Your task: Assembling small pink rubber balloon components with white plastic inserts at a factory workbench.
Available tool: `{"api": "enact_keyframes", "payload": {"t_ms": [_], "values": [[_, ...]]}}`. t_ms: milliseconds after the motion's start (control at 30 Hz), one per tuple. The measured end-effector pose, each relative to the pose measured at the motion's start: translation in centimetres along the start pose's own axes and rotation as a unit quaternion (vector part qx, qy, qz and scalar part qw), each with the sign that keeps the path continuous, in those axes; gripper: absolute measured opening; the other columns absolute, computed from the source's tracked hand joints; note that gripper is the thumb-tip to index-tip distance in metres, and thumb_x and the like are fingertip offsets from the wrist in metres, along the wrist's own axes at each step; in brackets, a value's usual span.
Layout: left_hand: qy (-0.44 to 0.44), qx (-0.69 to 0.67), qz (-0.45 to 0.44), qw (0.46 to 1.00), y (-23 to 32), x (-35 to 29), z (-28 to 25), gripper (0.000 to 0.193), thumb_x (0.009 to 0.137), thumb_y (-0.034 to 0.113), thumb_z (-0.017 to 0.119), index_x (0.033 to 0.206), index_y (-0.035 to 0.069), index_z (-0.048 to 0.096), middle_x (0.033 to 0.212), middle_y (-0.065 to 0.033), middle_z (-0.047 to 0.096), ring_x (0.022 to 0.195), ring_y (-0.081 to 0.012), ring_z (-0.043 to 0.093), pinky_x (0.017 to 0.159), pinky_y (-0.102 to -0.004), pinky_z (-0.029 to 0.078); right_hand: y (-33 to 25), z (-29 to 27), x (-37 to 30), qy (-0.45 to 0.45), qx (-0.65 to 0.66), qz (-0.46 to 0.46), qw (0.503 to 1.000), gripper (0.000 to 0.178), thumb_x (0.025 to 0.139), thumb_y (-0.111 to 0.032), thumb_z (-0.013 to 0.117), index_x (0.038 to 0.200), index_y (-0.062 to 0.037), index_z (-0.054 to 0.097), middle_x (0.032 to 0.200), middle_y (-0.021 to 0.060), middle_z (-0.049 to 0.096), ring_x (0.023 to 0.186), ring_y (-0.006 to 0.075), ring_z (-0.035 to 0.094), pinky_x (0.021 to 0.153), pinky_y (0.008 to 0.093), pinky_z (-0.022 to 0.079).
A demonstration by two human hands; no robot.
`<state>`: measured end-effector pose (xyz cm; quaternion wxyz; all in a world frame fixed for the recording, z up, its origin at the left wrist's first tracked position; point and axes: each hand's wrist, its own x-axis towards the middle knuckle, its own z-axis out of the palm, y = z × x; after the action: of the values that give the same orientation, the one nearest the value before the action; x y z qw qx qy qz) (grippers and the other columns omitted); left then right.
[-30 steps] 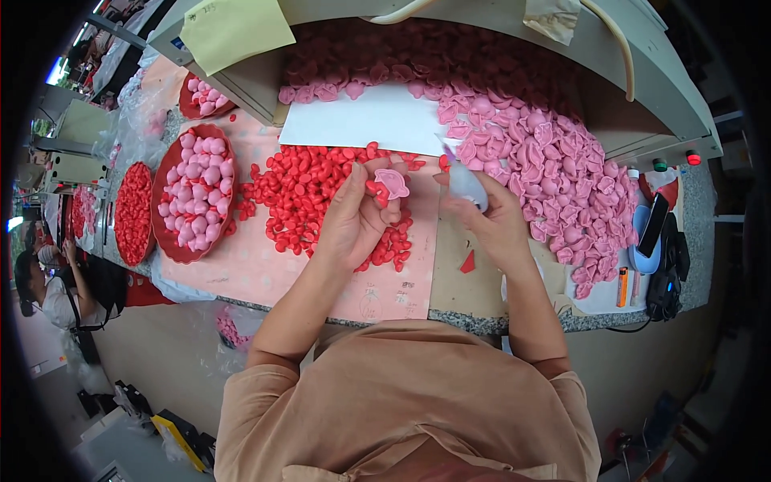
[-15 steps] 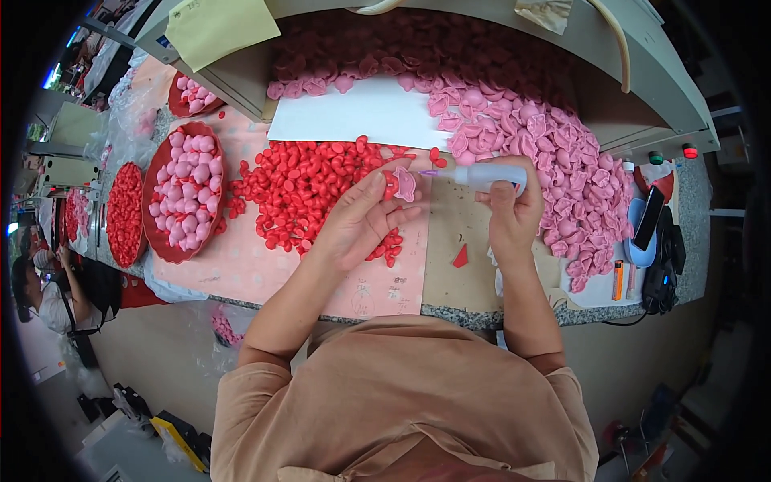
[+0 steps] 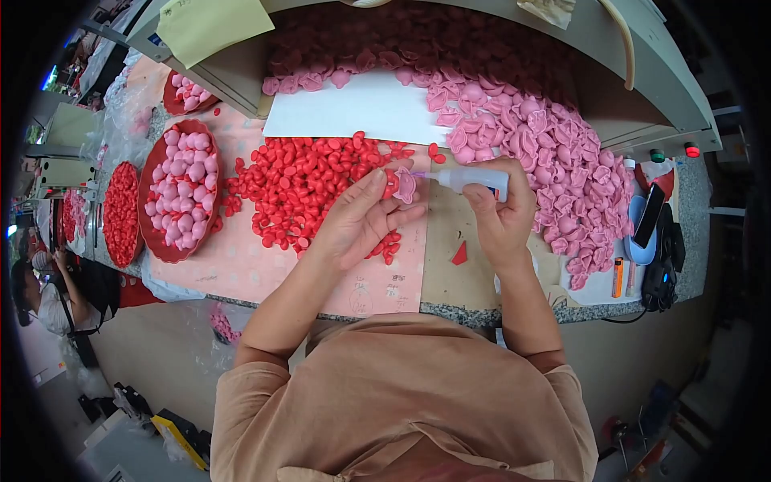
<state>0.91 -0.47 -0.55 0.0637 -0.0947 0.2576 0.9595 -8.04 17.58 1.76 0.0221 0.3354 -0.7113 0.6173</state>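
Workroom clutter surrounded a speckled grey bench [image 3: 695, 213], with a beige housing [image 3: 671, 88] arching over its far side and a yellow note [image 3: 215, 30] stuck on at the left. Left hand [image 3: 361, 217], palm up: grip narrow, thumb and fingers pinching a frilled pink piece [image 3: 405, 185] with a glossy red piece [image 3: 391, 184] right beside it. Both sat above the near right edge of a red pile [image 3: 293, 181] on a pink sheet [image 3: 233, 269]. Right hand [image 3: 506, 213]: grip closed round a translucent squeeze bottle [image 3: 470, 177], tipped sideways, its purple nozzle [image 3: 428, 174] pointing left at the pink piece; contact too small to tell. Under the bottle lay a brown sheet [image 3: 446, 229] bearing a red scrap [image 3: 459, 253]. Pink pile [image 3: 554, 177] spread right of the hands and back under the housing, next to a white sheet [image 3: 353, 112]. Left side: scalloped red tray [image 3: 171, 254] of pink and red pieces. Far right: phone [image 3: 649, 217] on a blue dish [image 3: 640, 253], orange lighter [image 3: 618, 277] near it. Another person [image 3: 52, 301] was at far left.
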Motion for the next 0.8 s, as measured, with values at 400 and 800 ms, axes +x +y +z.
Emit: {"api": "enact_keyframes", "payload": {"t_ms": [400, 800], "values": [[0.004, -0.003, -0.005, 1.0, 0.04, -0.05, 0.21, 0.044, 0.095, 0.027, 0.046, 0.13, 0.001, 0.041, 0.119, -0.0137, 0.055, 0.11, -0.024, 0.055, 0.097, -0.0404, 0.045, -0.23, 0.06, 0.02, 0.0, -0.011, 0.001, 1.0, 0.024, 0.087, -0.02, 0.063, 0.094, 0.0004, 0.051, 0.08, 0.0032, 0.053, 0.066, 0.0066, 0.049, 0.058, 0.0193, 0.039], [0.005, 0.0, -0.002, 1.0, 0.04, -0.11, 0.24, 0.043, 0.095, 0.027, 0.046, 0.129, 0.001, 0.043, 0.119, -0.0134, 0.055, 0.109, -0.0243, 0.055, 0.097, -0.0408, 0.045, -0.33, 0.02, 0.13, -0.002, -0.024, -0.008, 1.0, 0.021, 0.086, -0.016, 0.064, 0.092, -0.0001, 0.052, 0.078, 0.0018, 0.053, 0.065, 0.0055, 0.046, 0.057, 0.0184, 0.036]]}}
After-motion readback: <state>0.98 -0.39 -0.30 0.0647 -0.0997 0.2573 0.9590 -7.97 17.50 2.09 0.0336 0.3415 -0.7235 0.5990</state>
